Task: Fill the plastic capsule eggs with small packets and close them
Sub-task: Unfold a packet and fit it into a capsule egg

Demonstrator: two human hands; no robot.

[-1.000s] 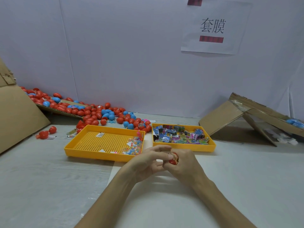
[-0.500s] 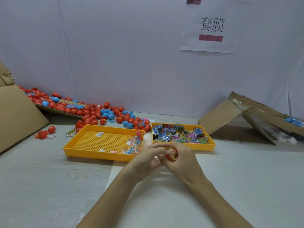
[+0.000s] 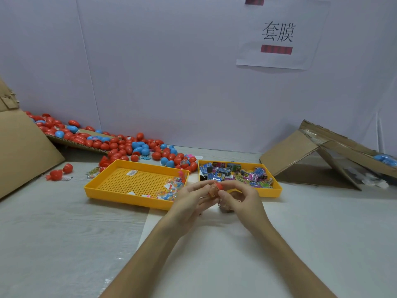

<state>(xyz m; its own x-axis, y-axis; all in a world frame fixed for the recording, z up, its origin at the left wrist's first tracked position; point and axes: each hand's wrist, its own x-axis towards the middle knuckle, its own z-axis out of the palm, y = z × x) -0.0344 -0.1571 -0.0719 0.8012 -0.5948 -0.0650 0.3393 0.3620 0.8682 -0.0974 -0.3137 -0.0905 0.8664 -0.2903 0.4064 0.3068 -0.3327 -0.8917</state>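
Both my hands meet just in front of the two yellow trays. My left hand [image 3: 189,201] and my right hand [image 3: 242,201] both pinch one red capsule egg [image 3: 217,188] held between their fingertips, with a small packet showing at its left side. The left yellow tray [image 3: 101,183] holds a few clear colourful packets at its right end. The right yellow tray [image 3: 277,188] is full of small blue, pink and black packets. A heap of red and blue eggs [image 3: 129,147] lies along the back wall.
Cardboard sheets lean at the far left [image 3: 21,151] and far right [image 3: 300,153]. Two red eggs [image 3: 61,172] lie loose left of the trays. A white sheet [image 3: 214,244] covers the table under my forearms. A paper sign [image 3: 279,35] hangs on the wall.
My hands stayed together on the red egg and shifted it slightly away from me, toward the trays; the fingers turned it a little.
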